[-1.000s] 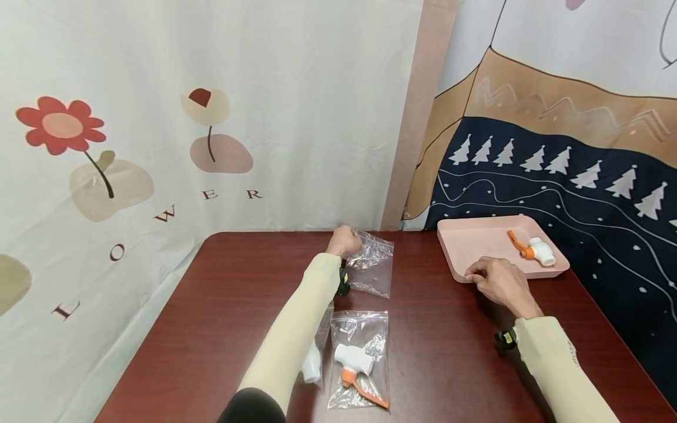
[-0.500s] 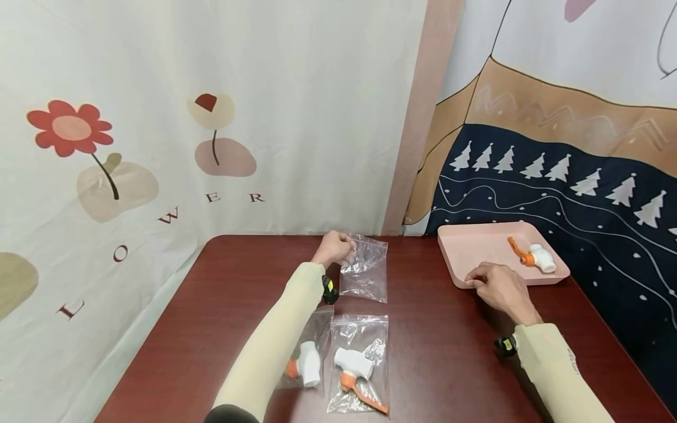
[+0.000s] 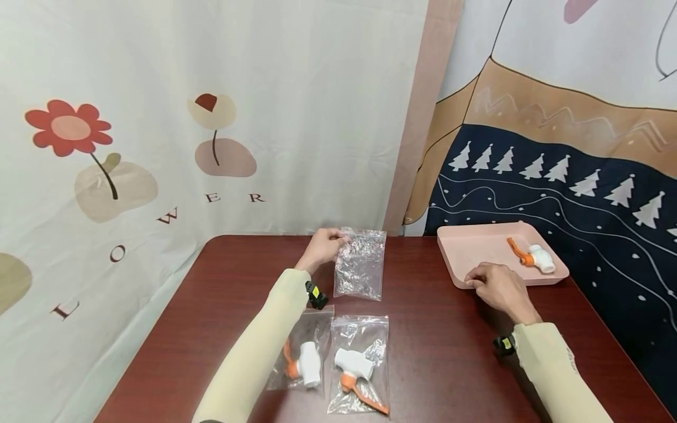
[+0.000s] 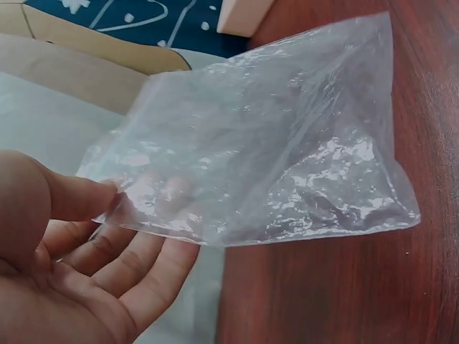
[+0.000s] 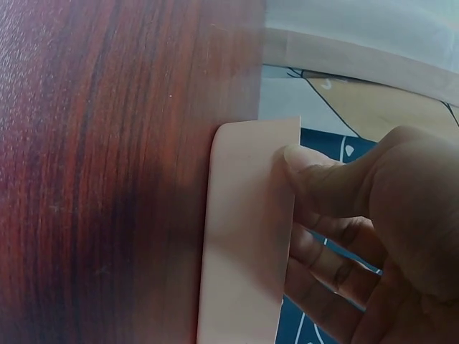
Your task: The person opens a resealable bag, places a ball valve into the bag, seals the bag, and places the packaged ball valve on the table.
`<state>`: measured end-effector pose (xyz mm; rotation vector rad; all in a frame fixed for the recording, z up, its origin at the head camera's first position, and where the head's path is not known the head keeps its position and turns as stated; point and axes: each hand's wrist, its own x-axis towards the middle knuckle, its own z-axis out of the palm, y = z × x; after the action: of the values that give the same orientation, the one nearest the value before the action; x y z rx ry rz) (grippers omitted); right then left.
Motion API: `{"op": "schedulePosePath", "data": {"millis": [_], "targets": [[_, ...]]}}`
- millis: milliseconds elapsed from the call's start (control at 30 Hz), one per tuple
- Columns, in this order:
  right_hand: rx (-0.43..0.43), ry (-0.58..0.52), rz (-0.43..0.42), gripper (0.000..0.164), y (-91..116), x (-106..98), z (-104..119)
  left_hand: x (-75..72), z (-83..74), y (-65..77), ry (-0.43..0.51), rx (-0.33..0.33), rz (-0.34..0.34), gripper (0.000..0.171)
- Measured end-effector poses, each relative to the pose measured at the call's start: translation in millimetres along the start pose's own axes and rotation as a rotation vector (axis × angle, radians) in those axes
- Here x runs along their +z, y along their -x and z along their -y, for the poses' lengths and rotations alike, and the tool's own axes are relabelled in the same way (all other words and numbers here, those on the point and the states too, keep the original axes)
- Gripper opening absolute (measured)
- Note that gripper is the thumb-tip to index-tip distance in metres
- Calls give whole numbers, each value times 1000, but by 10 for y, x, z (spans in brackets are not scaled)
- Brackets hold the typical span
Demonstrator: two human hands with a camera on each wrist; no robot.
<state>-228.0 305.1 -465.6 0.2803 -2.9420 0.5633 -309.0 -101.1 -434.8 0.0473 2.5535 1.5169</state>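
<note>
In the head view, my left hand (image 3: 320,249) pinches the upper left corner of a clear zip bag (image 3: 361,269) at the back of the table. No item shows inside this bag. The left wrist view shows the thumb on the near face of the plastic bag (image 4: 244,165) and the fingers behind it. My right hand (image 3: 501,289) grips the near-left rim of a pink tray (image 3: 460,249). In the right wrist view, the thumb presses on the outer wall of the tray (image 5: 247,222). A white ball valve (image 3: 542,259) with an orange handle lies in the tray's right half.
Two clear zip bags lie side by side nearer to me. The right bag (image 3: 374,335) and the left bag (image 3: 320,322) each contain a white valve with an orange handle. My left sleeve (image 3: 245,352) partly covers the left one. Curtains hang behind the brown table (image 3: 439,364).
My left hand has moved left and slightly toward me, bringing the zip bag along. Its sleeve now uncovers more of the left bagged valve. My right hand stays on the tray rim.
</note>
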Motion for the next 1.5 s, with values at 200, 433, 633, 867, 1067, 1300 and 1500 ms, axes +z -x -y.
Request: {"op": "schedulePosePath", "data": {"millis": [200,433,633,867,1067,1300,1500], "targets": [[12,-5,17,13,-1,-13,25,-90,-62,92,44,99,2,20],[19,-30,57,10,-28,-20,71,-176,-185,285,149,177,52,20],[4,-120,44,18,-28,-35,174,-205,-264,468,130,264,47,18],[-7,-259,20,34,-2,-123,465,-189,-290,693,110,325,65,16],[-41,-414,25,41,21,-271,862,-128,-306,867,152,345,100,16],[-121,-528,27,38,88,-412,1299,6,-349,1031,167,401,157,14],[-288,-551,-8,29,121,-467,1576,106,-395,1132,97,476,182,13]]}}
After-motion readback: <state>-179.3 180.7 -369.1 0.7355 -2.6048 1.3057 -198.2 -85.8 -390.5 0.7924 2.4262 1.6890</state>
